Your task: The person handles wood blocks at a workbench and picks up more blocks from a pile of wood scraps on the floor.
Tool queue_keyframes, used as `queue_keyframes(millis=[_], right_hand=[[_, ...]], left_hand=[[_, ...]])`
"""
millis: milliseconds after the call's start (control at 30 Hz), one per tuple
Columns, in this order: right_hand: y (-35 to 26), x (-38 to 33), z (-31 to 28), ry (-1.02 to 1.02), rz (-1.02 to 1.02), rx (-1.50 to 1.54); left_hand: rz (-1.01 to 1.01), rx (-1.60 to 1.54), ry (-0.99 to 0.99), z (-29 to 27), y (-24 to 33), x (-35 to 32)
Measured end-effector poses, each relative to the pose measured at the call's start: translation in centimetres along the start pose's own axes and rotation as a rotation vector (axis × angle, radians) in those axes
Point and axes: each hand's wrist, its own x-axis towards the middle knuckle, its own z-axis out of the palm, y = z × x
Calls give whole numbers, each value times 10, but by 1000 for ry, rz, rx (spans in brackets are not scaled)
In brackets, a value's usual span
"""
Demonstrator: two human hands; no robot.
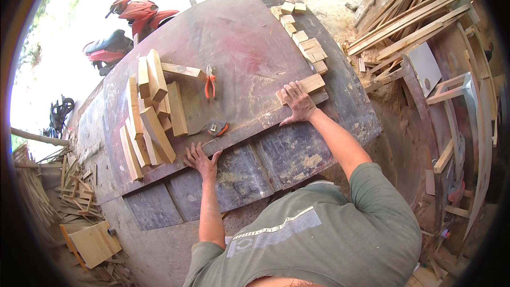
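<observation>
A broad dark desk (249,58) carries a pile of wooden blocks (151,111) at its left. The left hand (202,160) lies flat, fingers spread, on the desk's near edge, gripping nothing. The right hand (297,102) presses open-palmed on a small wooden block (311,83); pliers (210,84) lie between.

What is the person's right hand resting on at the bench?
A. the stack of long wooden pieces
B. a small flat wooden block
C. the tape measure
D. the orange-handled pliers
B: the right hand lies flat, fingers spread, on a small wooden block at the bench's right side, while the pliers and tape measure lie untouched farther left.
</observation>
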Motion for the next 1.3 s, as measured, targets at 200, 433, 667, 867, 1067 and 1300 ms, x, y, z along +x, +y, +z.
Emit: queue_keyframes(millis=[200,433,667,867,1067,1300], right_hand=[[11,19,12,-32,13,-22],[9,41,11,-47,41,-6],[-9,-4,-31,-120,9,58],[-52,-103,-92,-461,-11,108],[-98,-209,-209,277,449,435],[-95,-437,-204,211,1155,400]], left_hand=[[19,14,-10,13,-3,25],[-78,-7,-68,16,-11,47],[-207,11,-231,-40,22,-2],[-201,-17,-265,-85,34,-143],[-361,-184,-524,-155,74,-132],[-625,-559,-86,-45,124,18]])
